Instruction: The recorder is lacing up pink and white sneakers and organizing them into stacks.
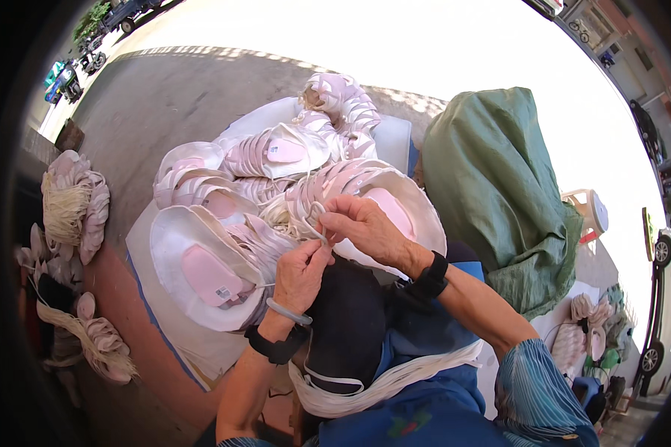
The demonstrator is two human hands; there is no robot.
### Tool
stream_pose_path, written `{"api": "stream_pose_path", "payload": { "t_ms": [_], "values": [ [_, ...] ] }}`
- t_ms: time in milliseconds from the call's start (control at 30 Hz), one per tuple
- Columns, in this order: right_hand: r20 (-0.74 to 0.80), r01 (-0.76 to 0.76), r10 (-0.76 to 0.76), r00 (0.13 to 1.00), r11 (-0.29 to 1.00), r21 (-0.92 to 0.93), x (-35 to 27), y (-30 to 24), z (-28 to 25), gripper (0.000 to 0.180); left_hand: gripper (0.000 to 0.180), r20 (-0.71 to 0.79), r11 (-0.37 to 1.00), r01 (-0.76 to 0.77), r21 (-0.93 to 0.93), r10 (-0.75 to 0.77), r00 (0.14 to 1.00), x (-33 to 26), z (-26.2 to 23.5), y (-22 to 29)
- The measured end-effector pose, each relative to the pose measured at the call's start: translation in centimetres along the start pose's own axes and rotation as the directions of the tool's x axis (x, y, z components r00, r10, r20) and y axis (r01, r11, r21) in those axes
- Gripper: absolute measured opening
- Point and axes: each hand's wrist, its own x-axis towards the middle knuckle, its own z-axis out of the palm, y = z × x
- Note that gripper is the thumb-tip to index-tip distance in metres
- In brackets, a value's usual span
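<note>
My left hand (pixel 300 279) and my right hand (pixel 371 232) meet in front of me, fingertips pinched together. Between them runs a thin white cord (pixel 314 214), looped up at the right fingertips; its ends are hard to follow. Just beyond the hands lie nested stacks of white shoe uppers with pink soles inside. The nearest stack (pixel 173 261) faces me on the left, and another stack (pixel 423 216) sits behind my right hand. Pale loose strands (pixel 277 216) hang among them. A bundle of white laces (pixel 399 381) is draped across my lap.
The stacks rest on a white sheet (pixel 145 246). To the right stands a big sack-like heap under green cloth (pixel 492 186), with a white plastic stool (pixel 593 212) beyond it. More bundles of uppers (pixel 74 201) lie at the far left. Parked vehicles (pixel 662 313) line the right edge.
</note>
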Motion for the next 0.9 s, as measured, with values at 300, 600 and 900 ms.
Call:
{"api": "stream_pose_path", "payload": {
  "t_ms": [300, 600, 900],
  "values": [
    [-0.176, 0.095, -0.108, 0.979, 0.992, -0.081, 0.5, 0.2, 0.2, 0.019, 0.024, 0.005, 0.998, 0.036, 0.05, -0.037, 0.999, 0.4, 0.2, 0.5],
    [-0.024, 0.047, -0.068, 0.997, 0.868, -0.495, -0.5, -0.2, 0.3, 0.022, 0.023, -0.046, 0.999, -0.025, 0.02, 0.026, 0.999, 0.2, 0.7, 0.0],
    [-0.142, 0.092, -0.114, 0.983, 0.984, -0.151, 0.1, 0.9, 0.2, 0.019, 0.023, -0.074, 0.878, 0.182, -0.443, -0.238, 0.968, 1.1, -0.2, -0.4]
  ]
}}
